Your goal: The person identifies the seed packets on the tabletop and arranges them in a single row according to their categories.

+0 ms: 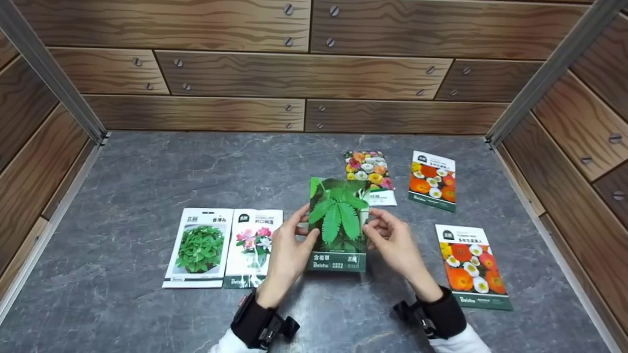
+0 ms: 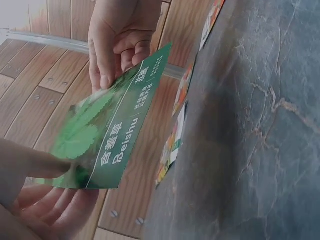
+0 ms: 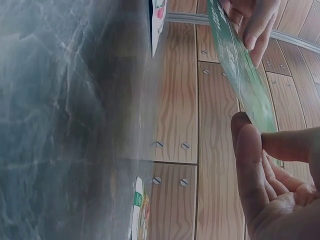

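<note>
Leaf packet (image 1: 338, 215) is held up off the surface (image 1: 235, 166) between 2 hands, near the middle of the head view. Its front, a green leaf above a dark green band marked "Beishu", faces the person. Left hand (image 1: 289, 247) grasps the left edge, the thumb on the front and the other fingers behind. Right hand (image 1: 396, 245) pinches the right edge between thumb and fingers. Both wrist views show a gap between the packet's lower edge and the surface.

5 more packets lie on the surface. The mixed flower packet (image 1: 368, 165) is just beyond the held packet, which hides part of it in the head view. To its right is the far poppy packet (image 1: 432, 181), set slightly askew. The near poppy packet (image 1: 473, 267) has a matching front and lies to the right of the right hand. On the left, the herb packet (image 1: 199, 250) and the pink flower packet (image 1: 251, 240) are side by side; whether their edges touch or overlap, I cannot tell. The left hand and wrist cover part of the pink flower packet.

Each wrist wears a black band, with a white sleeve (image 1: 461, 339) below it. Wood-patterned walls (image 1: 235, 73) printed with screw heads stand around the surface.
</note>
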The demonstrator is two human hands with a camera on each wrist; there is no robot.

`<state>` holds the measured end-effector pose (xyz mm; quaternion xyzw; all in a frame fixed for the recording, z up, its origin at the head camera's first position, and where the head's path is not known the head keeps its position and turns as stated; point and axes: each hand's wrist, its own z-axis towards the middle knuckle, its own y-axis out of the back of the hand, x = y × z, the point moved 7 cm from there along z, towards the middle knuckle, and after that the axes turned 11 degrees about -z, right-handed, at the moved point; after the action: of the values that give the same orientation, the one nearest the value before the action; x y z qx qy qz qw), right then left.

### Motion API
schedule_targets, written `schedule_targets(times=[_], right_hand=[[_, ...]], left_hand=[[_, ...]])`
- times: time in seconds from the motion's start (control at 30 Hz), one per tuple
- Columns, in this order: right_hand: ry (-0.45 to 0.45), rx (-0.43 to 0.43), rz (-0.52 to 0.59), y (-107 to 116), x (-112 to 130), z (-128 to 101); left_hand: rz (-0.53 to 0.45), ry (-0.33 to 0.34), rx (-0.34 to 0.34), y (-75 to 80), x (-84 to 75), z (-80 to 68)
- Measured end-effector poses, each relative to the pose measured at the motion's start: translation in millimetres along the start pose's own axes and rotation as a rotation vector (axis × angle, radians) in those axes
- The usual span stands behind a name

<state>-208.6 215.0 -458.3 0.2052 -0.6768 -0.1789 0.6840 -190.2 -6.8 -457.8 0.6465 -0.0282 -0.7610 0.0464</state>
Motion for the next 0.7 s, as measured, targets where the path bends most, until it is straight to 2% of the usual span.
schedule_targets(times=[0.2, 0.5, 0.7], right_hand=[[0.032, -0.038, -0.029, -8, 4, -2], [0.187, -0.032, -0.18, -29, 38, 6], [0.273, -0.053, -0.294, -37, 43, 6]], left_hand=[[0.133, 0.021, 0.057, 2.5, -2.5, -5.1], [0.33, 0.018, -0.012, 33.2, -11.4, -0.3], [0.433, 0.005, -0.007, 40.7, -15.0, -0.3]])
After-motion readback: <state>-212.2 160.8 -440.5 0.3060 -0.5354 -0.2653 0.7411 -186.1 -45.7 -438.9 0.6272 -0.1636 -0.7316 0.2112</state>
